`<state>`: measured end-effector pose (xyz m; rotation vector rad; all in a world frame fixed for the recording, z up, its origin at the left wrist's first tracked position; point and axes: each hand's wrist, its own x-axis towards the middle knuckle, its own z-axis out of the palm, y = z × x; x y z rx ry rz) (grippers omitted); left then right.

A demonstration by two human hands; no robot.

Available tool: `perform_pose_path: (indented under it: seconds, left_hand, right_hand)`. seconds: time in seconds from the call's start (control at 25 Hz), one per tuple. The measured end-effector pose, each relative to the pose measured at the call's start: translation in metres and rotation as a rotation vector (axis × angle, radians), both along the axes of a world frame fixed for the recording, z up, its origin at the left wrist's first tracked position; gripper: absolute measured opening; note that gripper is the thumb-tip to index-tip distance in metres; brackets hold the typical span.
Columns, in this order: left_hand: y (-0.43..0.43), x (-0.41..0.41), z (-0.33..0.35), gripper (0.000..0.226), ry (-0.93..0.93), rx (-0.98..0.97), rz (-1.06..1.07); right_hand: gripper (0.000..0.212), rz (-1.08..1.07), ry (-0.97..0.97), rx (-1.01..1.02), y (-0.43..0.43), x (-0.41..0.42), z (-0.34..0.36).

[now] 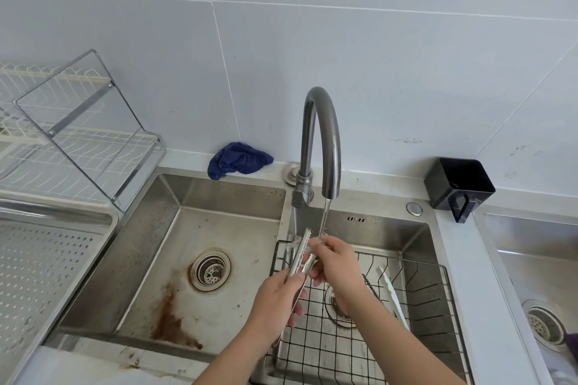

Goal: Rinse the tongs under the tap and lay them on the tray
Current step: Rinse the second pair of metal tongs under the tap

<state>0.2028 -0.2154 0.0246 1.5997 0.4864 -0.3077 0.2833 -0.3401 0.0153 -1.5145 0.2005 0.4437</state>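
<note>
Metal tongs (301, 251) with serrated tips point up toward the grey curved tap (325, 134), from which a thin stream of water runs. My left hand (276, 300) grips the tongs at their handle end. My right hand (336, 259) holds one arm of the tongs near the tips, with the water falling on its fingers. Both hands hover over the right basin, above a black wire basket (416, 297). The perforated steel tray (43, 262) lies at the far left on the counter.
White tongs (392, 294) and a dark utensil lie in the wire basket. The left basin (200, 259) has a rust-stained drain. A dish rack (68, 137) stands behind the tray. A blue cloth (237, 159) and a black cup (458, 184) sit on the back ledge.
</note>
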Motion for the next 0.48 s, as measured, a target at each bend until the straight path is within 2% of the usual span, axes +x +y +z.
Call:
perform_pose_path:
  seconds: [0.08, 0.2, 0.32, 0.48]
  left_hand:
    - [-0.001, -0.002, 0.000, 0.025, -0.010, -0.002, -0.007]
    - [0.000, -0.002, -0.002, 0.023, -0.012, -0.005, 0.012]
    - [0.003, 0.000, -0.005, 0.024, -0.012, -0.010, 0.012]
    - [0.003, 0.001, -0.011, 0.045, -0.050, 0.031, 0.011]
  right_hand:
    - [0.025, -0.035, 0.011, 0.002, -0.001, 0.003, 0.000]
    - [0.014, 0.010, 0.028, 0.075, 0.001, 0.000, -0.001]
    - [0.021, 0.006, 0.037, 0.101, 0.001, -0.003, 0.000]
    - [0.018, -0.004, 0.004, 0.095, -0.001, 0.000, 0.005]
